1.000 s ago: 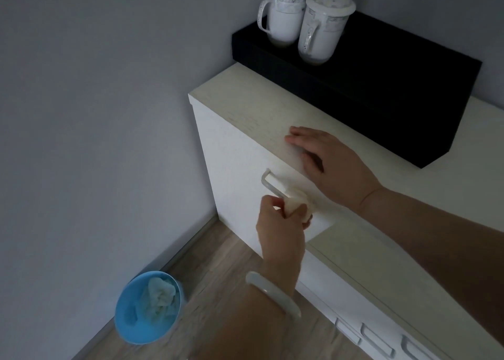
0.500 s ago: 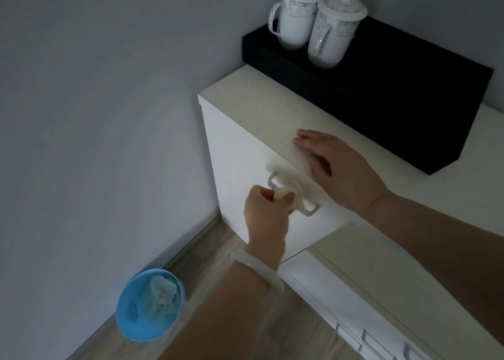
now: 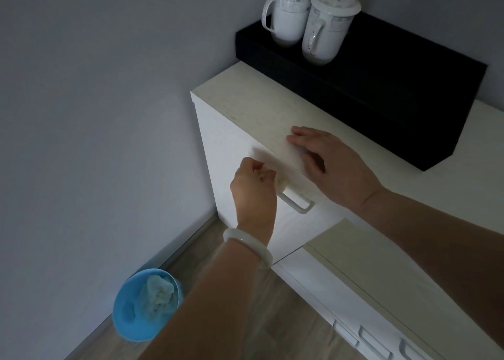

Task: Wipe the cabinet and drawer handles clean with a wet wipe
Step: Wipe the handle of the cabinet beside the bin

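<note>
A white bar handle [image 3: 297, 204] runs along the upper front of the tall white cabinet [image 3: 218, 147]. My left hand [image 3: 253, 193], with a pale bangle on its wrist, is closed around a wet wipe [image 3: 281, 181] and presses it onto the handle's upper left part, hiding that end. Only a small pale edge of the wipe shows beside my fingers. My right hand [image 3: 335, 166] lies flat, palm down, on the cabinet's top edge just above the handle. Several drawer handles [image 3: 373, 342] show on the lower unit at the bottom right.
A black box [image 3: 381, 87] on the cabinet top carries two lidded white mugs [image 3: 305, 18]. A blue bin [image 3: 131, 324] with crumpled wipes inside stands on the wood floor by the grey wall. A lower drawer unit [image 3: 381, 283] juts out to the right.
My left hand has slid the wipe along the handle from its lower right end toward its upper left end, baring the right end. My right hand has stayed on the cabinet top.
</note>
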Motion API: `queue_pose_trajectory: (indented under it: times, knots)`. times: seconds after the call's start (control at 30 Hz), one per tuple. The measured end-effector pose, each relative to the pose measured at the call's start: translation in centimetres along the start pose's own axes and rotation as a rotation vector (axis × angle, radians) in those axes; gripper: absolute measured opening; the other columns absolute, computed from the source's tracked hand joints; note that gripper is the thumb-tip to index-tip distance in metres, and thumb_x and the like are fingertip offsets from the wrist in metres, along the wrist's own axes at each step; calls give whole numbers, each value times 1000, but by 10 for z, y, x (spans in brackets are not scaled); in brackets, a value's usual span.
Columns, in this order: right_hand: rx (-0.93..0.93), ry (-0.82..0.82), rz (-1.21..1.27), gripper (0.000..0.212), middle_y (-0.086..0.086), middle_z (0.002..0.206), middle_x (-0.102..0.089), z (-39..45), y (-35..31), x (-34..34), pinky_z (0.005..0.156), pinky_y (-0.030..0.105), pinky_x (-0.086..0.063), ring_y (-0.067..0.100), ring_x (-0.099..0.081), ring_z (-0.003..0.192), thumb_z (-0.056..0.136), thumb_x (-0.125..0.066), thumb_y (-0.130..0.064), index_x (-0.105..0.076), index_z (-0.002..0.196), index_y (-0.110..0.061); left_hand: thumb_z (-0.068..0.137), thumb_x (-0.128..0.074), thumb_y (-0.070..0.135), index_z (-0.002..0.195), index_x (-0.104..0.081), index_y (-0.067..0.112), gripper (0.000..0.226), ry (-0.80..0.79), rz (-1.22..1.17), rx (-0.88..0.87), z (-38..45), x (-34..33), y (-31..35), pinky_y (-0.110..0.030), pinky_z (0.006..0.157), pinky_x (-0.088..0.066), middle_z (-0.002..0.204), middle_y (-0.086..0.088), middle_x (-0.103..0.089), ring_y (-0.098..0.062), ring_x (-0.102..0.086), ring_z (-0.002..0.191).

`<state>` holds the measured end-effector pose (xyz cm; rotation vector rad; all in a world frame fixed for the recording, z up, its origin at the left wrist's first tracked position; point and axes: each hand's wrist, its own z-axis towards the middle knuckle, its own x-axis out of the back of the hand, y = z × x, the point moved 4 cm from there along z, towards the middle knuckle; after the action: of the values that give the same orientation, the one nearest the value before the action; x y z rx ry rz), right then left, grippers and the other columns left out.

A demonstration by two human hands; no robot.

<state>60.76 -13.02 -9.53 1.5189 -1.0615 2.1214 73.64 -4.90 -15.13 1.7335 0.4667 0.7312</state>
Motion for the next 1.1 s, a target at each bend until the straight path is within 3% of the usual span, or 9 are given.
queue_pose_trajectory:
  times: [0.13, 0.3, 0.57, 0.77, 0.9, 1.1]
  knots:
    - [16, 11, 11, 40, -10, 145, -44, 0, 2, -1, 113, 29, -32, 3, -36, 134, 97, -43, -23, -49, 137, -24, 85, -61, 4, 72, -57, 14, 17, 65, -141, 108, -4, -1, -9, -46, 68, -59, 68, 8, -57, -31, -63, 72]
    - [23, 24, 36, 40, -10, 144, -44, -1, 1, -1, 114, 27, -29, 2, -35, 134, 97, -44, -18, -50, 136, -23, 83, -71, 4, 69, -56, 6, 21, 135, -347, 232, -20, 0, -18, -36, 70, -61, 76, -3, -65, -21, -69, 69]
    - [11, 10, 25, 40, -13, 145, -43, 1, 4, 0, 113, 24, -28, 0, -35, 134, 97, -44, -22, -50, 136, -26, 81, -70, 9, 73, -60, 16, 15, 33, -120, 177, 7, 5, 1, -44, 71, -60, 73, 3, -62, -28, -67, 80]
    - [24, 23, 38, 40, -11, 144, -44, -1, 2, 0, 112, 22, -28, 1, -35, 133, 97, -45, -20, -51, 136, -24, 83, -71, 7, 70, -57, 9, 20, 86, -213, 205, -23, 15, -11, -21, 58, -53, 73, -6, -69, -16, -72, 65]
    - [19, 15, 29, 40, -12, 144, -43, 0, 2, 0, 114, 28, -30, 1, -35, 134, 97, -43, -21, -50, 136, -24, 87, -68, 11, 75, -61, 16, 15, -37, -93, 151, -42, 10, -12, -15, 60, -52, 72, 1, -71, -9, -70, 67]
    - [37, 17, 23, 40, -10, 144, -44, 2, 5, -3, 113, 31, -33, 2, -37, 133, 98, -43, -22, -50, 137, -24, 91, -62, 17, 92, -55, 19, 8, -32, -27, 121, -27, 17, -2, -24, 66, -55, 86, 7, -64, -15, -68, 75]
